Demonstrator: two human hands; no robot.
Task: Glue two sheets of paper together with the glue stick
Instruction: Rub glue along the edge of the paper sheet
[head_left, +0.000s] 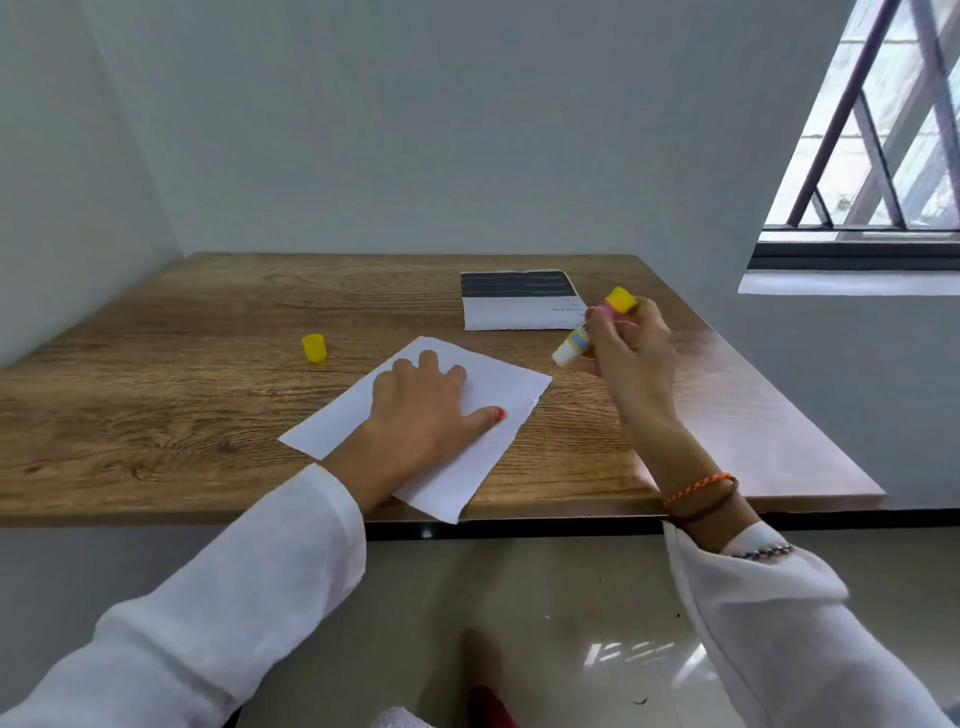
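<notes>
Pressing my left hand (421, 400) flat, fingers straight, I pin the white sheet (498, 410), whose near corner pokes past the bench (156, 415) front edge. My right hand (626, 353) has its grip clamped round the glue stick (589, 327), raised above the bench just right of the sheet, tip tilted down-left. Bare wood lies open to the left, up to the yellow cap (315, 347). Farther back, the second sheet (519, 300) with its dark band lies flat.

You could read no text here; the printed sheet (521, 301) carried small marks too blurred to decipher; the glue stick (582, 338) label was likewise illegible.
</notes>
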